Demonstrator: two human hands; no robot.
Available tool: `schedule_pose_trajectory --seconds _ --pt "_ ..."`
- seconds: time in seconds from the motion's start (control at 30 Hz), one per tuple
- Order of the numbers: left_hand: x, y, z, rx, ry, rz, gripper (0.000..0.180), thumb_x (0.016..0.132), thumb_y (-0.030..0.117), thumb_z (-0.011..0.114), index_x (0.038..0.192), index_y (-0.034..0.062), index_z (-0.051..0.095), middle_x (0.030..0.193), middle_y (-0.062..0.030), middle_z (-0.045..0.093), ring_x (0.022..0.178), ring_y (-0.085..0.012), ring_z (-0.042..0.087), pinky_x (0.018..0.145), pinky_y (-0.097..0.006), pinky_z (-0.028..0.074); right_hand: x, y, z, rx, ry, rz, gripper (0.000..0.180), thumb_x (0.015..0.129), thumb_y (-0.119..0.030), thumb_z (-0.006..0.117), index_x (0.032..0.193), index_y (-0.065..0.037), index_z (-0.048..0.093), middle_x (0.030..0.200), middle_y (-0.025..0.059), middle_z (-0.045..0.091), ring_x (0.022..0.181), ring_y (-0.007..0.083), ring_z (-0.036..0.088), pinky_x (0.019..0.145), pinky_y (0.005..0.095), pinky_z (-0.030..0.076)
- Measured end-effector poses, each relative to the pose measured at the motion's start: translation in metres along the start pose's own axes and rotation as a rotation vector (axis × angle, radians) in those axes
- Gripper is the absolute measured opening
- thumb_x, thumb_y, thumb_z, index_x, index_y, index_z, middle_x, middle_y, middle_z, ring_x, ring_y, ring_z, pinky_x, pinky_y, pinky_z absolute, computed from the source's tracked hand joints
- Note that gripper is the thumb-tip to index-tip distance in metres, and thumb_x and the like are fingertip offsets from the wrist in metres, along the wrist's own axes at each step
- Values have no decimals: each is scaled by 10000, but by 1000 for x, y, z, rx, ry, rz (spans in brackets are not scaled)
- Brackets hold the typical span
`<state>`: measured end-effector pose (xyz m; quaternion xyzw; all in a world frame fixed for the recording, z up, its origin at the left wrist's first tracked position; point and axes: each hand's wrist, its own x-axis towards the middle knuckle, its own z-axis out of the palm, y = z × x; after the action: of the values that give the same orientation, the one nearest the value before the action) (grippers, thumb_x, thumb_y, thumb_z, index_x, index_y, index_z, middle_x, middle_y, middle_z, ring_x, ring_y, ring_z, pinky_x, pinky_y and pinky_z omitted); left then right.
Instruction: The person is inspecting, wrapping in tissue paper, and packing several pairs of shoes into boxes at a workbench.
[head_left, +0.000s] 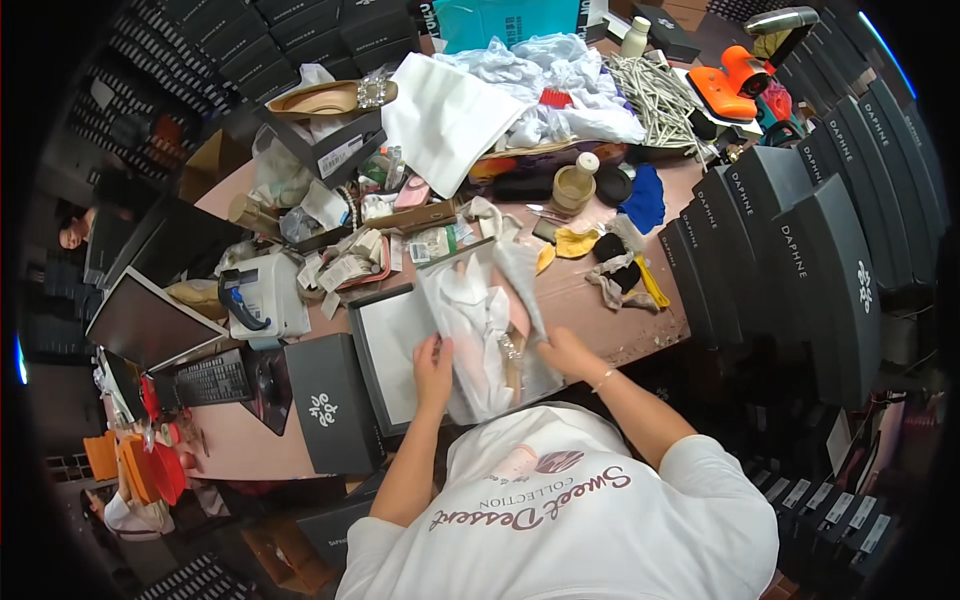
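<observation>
In front of my body lies an open dark grey shoebox [392, 340] with a pale inner surface. Crumpled white tissue paper [465, 290] spreads over its right part. Wrapped in it is a pink and beige shoe [513, 310] with a sparkling ornament; the paper partly hides it. My left hand [433, 368] is closed on the tissue paper's left edge. On the other side, my right hand [563, 353] pinches the paper's right edge. A dark box lid or box with a white flower logo [325, 405] stands just left of the open shoebox.
Stacked dark shoeboxes [800, 260] rise at the right. A beige shoe with a jewelled buckle [335, 97] sits on a box at the back left. A bottle of yellowish liquid [574, 185], a blue cloth [643, 198], a monitor [150, 315] and a keyboard [210, 378] share the table.
</observation>
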<state>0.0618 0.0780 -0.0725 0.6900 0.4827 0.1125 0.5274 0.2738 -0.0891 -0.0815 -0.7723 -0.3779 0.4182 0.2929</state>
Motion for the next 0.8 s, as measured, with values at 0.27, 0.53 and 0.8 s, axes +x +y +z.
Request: schedule_pose_trajectory --seconds 0.27,0.53,0.8 --pt "21 -33 60 -790 -31 -106 609 922 342 482 1399 9 303 1371 -153 387 1253 -242 385 1052 -334 295 -13 -38 -30 -67 89 -43 433 777 -92 493 1189 41 474 955 345 570 939 483 550 811 479 450" --pt "-14 31 35 520 -75 659 463 839 124 536 1284 9 478 1375 -178 396 1324 -344 310 1089 -510 208 -33 -54 9 -370 75 -177 335 832 -168 572 1146 -54 544 924 225 618 739 411 608 661 477 492" --pt "7 10 25 613 -210 704 203 797 121 575 976 40 626 1229 -113 524 1305 -321 341 1052 -621 170 -20 -40 17 -51 142 -232 193 847 -204 594 911 -22 597 758 158 612 670 319 593 605 397 478"
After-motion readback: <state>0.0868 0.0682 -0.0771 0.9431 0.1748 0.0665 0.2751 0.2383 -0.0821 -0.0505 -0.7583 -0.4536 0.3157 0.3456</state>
